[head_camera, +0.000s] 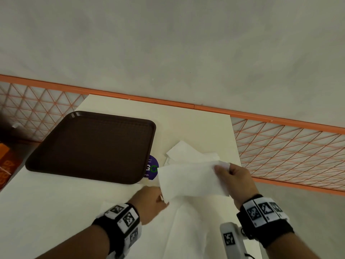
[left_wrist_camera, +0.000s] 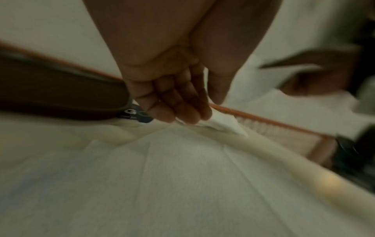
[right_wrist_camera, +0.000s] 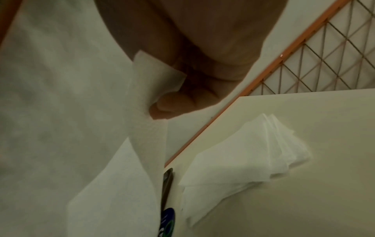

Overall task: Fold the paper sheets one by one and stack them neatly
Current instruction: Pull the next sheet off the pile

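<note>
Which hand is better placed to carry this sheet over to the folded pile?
Right, probably. The right hand pinches the lifted sheet at its far corner, right beside the folded pile. The left hand pinches the near corner, farther from the pile.

1. Your round purple sticker with green lettering (head_camera: 152, 168) lies half under the dark brown plastic tray (head_camera: 93, 144), its words unreadable.
2. The left wrist view is motion-blurred; your right hand (left_wrist_camera: 316, 75) there is a smear.
3. The orange printed box (head_camera: 6, 163) is cut off by the head view's left edge.
</note>
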Available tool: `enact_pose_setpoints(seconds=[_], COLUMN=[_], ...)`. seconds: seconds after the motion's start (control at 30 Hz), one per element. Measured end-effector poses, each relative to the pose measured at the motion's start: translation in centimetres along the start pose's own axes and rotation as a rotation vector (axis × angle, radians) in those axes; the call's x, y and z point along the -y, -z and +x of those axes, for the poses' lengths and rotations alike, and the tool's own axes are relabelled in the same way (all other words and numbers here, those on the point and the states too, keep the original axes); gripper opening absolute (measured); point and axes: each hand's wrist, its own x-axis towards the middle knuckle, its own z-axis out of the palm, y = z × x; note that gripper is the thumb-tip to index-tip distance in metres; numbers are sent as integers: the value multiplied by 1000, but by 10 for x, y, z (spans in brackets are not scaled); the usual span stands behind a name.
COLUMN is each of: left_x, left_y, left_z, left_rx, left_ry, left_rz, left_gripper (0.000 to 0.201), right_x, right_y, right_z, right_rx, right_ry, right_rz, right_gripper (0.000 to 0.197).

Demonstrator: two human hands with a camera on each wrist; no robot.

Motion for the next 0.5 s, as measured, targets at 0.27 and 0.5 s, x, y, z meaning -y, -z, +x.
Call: enact_pose_setpoints(seconds=[0.27,0.5], left_x=[-26,-30], left_y=[-32,-40], left_z=[23,32], left_rx=[253,213], left_ry=[-222,-214], left_rz=[680,751], left_gripper=[51,46], right_x=[-13,-35], right_y=[-10,-18], right_z=[61,84], right_rx=[-144,-125], right_ry=[-147,-186], right_rz=[-27,-280], right_gripper=[6,22])
